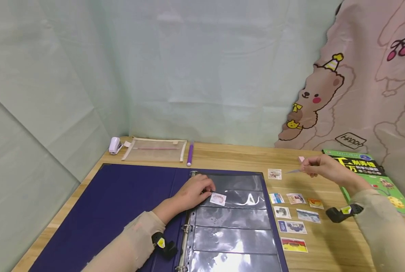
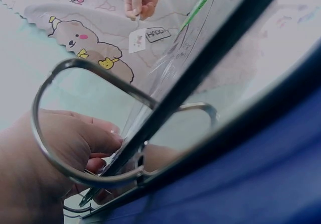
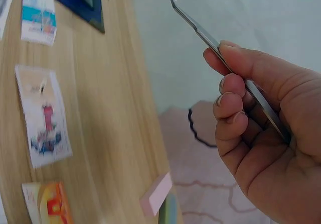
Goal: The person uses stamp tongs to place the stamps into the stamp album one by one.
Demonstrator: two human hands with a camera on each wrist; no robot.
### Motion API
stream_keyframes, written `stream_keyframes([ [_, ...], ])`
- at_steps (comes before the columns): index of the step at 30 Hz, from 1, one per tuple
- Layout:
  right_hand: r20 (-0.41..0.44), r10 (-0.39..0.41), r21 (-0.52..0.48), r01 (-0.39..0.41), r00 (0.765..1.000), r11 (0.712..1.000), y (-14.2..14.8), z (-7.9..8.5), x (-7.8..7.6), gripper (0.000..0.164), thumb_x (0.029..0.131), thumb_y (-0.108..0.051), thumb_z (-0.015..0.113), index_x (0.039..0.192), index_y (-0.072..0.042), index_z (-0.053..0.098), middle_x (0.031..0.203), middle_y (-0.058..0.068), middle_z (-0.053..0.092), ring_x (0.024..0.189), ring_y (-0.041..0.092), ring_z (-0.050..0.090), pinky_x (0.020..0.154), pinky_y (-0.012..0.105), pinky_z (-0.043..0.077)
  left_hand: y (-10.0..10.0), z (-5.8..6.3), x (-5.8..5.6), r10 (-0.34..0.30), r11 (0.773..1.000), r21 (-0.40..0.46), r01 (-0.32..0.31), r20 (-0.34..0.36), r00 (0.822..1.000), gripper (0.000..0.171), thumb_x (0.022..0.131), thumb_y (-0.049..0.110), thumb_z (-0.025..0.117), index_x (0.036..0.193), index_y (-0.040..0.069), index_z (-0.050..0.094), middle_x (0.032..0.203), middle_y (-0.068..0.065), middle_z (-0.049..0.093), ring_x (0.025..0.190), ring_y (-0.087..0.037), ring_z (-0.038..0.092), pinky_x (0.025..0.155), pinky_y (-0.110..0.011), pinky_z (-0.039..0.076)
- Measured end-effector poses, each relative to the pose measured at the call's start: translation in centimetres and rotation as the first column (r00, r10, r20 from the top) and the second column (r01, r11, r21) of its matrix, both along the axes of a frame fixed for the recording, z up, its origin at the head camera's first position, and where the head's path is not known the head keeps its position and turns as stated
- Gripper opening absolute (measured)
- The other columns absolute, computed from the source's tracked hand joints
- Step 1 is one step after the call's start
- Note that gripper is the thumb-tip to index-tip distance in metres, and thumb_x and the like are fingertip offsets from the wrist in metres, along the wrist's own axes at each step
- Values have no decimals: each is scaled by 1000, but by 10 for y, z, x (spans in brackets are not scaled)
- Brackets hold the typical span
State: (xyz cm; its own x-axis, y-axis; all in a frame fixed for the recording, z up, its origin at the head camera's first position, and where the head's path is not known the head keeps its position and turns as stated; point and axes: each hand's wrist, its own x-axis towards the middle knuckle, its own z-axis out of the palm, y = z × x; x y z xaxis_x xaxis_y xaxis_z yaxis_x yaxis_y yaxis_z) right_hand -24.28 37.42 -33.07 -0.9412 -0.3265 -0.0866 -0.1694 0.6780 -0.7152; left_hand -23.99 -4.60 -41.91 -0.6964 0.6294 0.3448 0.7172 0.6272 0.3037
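My right hand [image 1: 325,170] holds metal tweezers [image 3: 200,30] between thumb and fingers. A small white-edged stamp [image 1: 275,174] is at the tweezers' tip, raised above the table in the right wrist view. My left hand [image 1: 195,190] is at the inner side of the album page [image 1: 233,217], its thumb and index finger pinching the clear pocket film [image 2: 131,121]. Beside those fingertips, a tilted stamp with a reddish design [image 1: 218,199] lies at the second pocket row. Part of the left fingers is hidden behind the page edge in the left wrist view.
Several loose stamps [image 1: 292,226] lie right of the open blue album [image 1: 127,200], whose metal rings [image 1: 186,228] stand along the spine. Behind are a white stapler [image 1: 115,145], mesh pouch [image 1: 154,150] and purple pen [image 1: 190,154]. A green book [image 1: 389,189] and pink block [image 3: 156,194] are right.
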Motion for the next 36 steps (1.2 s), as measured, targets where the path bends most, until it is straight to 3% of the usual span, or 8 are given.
stream_keyframes([
  [7, -72, 125, -103, -132, 990, 986, -16, -5, -6, 20, 90, -15, 52, 88, 4, 59, 70, -8, 54, 62, 12, 49, 58, 27, 44, -2, -2, 0, -18, 1000, 12, 18, 6, 1000, 11, 80, 14, 65, 87, 21, 60, 79, 7, 55, 78, -8, 49, 73, -25, 42],
  [20, -9, 152, -113, -152, 988, 982, -52, -12, -16, 22, 89, -22, 54, 89, -1, 60, 75, -5, 56, 69, 11, 52, 65, 29, 46, -3, -4, -2, -66, 997, 47, 67, -32, 997, 12, 79, 12, 66, 88, 19, 61, 80, 7, 56, 79, -8, 50, 74, -25, 42],
  [36, -21, 253, -161, -253, 967, 954, -75, -31, -25, 21, 89, -10, 52, 93, 10, 58, 77, -1, 58, 69, 4, 52, 64, 27, 47, -3, -2, -3, -84, 994, 69, 87, -47, 995, 12, 79, 13, 66, 87, 21, 61, 80, 7, 56, 79, -8, 49, 73, -24, 41],
])
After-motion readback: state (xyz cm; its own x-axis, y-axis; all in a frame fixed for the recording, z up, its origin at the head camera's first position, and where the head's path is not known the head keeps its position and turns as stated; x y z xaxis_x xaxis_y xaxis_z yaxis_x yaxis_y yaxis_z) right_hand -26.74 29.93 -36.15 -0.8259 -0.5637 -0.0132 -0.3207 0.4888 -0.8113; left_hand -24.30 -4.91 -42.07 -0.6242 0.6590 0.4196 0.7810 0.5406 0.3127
